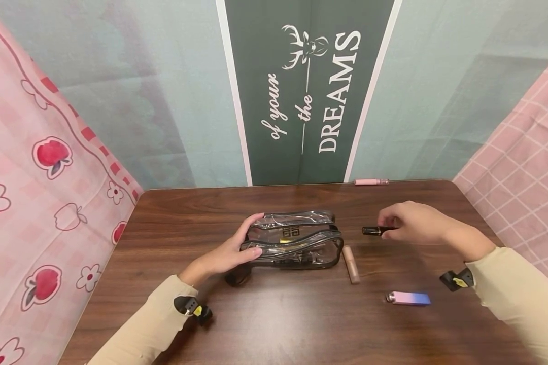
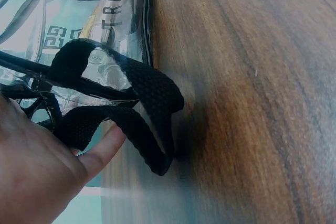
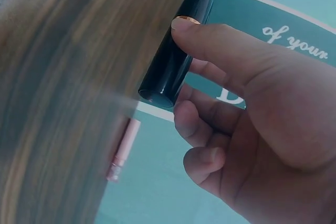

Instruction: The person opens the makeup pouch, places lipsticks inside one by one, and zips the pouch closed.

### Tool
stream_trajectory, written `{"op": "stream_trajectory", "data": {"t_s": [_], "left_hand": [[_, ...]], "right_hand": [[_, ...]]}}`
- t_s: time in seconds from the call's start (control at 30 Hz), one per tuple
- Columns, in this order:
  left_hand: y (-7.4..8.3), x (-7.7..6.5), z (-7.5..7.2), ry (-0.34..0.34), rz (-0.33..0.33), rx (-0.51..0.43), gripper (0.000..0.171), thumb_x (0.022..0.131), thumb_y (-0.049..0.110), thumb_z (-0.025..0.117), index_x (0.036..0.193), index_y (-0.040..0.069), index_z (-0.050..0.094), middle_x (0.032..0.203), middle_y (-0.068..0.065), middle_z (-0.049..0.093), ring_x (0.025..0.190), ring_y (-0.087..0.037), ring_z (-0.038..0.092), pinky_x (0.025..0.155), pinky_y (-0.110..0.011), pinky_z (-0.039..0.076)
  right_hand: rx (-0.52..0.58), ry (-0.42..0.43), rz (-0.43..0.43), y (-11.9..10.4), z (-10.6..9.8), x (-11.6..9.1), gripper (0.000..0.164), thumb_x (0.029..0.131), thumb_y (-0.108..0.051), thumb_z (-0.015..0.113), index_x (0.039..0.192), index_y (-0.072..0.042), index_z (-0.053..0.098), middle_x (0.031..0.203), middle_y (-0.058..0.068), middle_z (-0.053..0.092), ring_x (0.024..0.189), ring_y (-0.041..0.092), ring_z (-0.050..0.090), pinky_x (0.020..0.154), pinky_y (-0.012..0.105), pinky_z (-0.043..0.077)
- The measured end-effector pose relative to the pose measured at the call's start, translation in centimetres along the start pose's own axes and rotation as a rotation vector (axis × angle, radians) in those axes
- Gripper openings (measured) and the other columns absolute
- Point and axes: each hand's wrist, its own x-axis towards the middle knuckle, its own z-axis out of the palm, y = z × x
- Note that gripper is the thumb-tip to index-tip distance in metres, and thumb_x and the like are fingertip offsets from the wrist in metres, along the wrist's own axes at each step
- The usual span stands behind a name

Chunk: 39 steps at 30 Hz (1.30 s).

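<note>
OK, the clear black-trimmed pouch [image 1: 308,240] is laid lengthwise on the counter [image 1: 187,218], roughly mid-width; a few items can be made out inside through the plastic. Its left end is straddled by the left hand [image 1: 226,255]: fingers spread wide, thumb laid along the near top edge, index finger along the far one. A black strap loop [image 2: 144,80] is seen at that same end.

The black lipstick tube [image 3: 166,64], gold ring visible, is pinched by the fingers of the right hand [image 1: 413,223], right of the pouch and apart from it. Whether the counter is touched by the tube can't be told.

A beige tube [image 1: 351,264] is placed just beside the pouch's right end. A pink-to-blue tube [image 1: 408,298] is set farther right and nearer. A pink lip gloss tube [image 1: 371,182] is positioned at the far edge, near the backdrop cloth [image 1: 297,167].
</note>
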Motion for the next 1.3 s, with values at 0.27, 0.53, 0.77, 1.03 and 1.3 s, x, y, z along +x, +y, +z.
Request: {"op": "stream_trajectory", "data": {"t_s": [0.27, 0.53, 0.77, 1.03, 1.3], "left_hand": [[-0.2, 0.1, -0.1, -0.008, -0.008, -0.005, 0.082, 0.101, 0.029, 0.064, 0.162, 0.025, 0.010, 0.147, -0.023, 0.037, 0.129, -0.032, 0.049, 0.099, -0.030, 0.046], [-0.1, 0.1, -0.2, -0.002, -0.002, 0.011, 0.083, 0.100, 0.027, 0.065, 0.162, 0.023, 0.010, 0.145, -0.023, 0.038, 0.128, -0.033, 0.050, 0.098, -0.029, 0.046], [-0.1, 0.0, -0.2, -0.001, -0.005, 0.042, 0.083, 0.100, 0.027, 0.065, 0.162, 0.023, 0.010, 0.146, -0.021, 0.038, 0.128, -0.032, 0.049, 0.099, -0.030, 0.045], [-0.1, -0.1, -0.1, -0.004, -0.001, 0.029, 0.083, 0.101, 0.028, 0.064, 0.162, 0.022, 0.010, 0.146, -0.022, 0.038, 0.127, -0.032, 0.050, 0.098, -0.030, 0.046], [-0.1, -0.2, 0.1, -0.008, -0.024, 0.026, 0.083, 0.099, 0.032, 0.066, 0.162, 0.027, 0.011, 0.145, -0.022, 0.037, 0.127, -0.033, 0.049, 0.099, -0.031, 0.045]], "right_hand": [[-0.037, 0.033, 0.024, -0.3, -1.5, -0.2, 0.021, 0.083, -0.023, 0.086, 0.088, -0.030, 0.067, 0.075, -0.019, 0.056, 0.068, -0.001, 0.050, 0.061, 0.028, 0.043], [-0.063, 0.039, 0.042, -0.8, -3.0, -0.2, 0.021, 0.082, -0.024, 0.086, 0.089, -0.032, 0.067, 0.074, -0.020, 0.055, 0.068, -0.001, 0.050, 0.061, 0.028, 0.043], [-0.077, 0.038, 0.054, -1.6, -4.0, 0.0, 0.018, 0.084, -0.021, 0.085, 0.092, -0.028, 0.070, 0.077, -0.018, 0.057, 0.070, 0.002, 0.050, 0.064, 0.028, 0.044], [-0.113, 0.068, 0.028, -2.3, -4.5, 0.3, 0.017, 0.083, -0.025, 0.086, 0.093, -0.026, 0.073, 0.081, -0.019, 0.062, 0.071, 0.001, 0.053, 0.066, 0.030, 0.047], [-0.124, 0.087, -0.025, -3.1, -4.8, 0.8, 0.016, 0.084, -0.023, 0.085, 0.095, -0.026, 0.074, 0.089, -0.016, 0.067, 0.077, 0.003, 0.058, 0.069, 0.034, 0.050]]}}
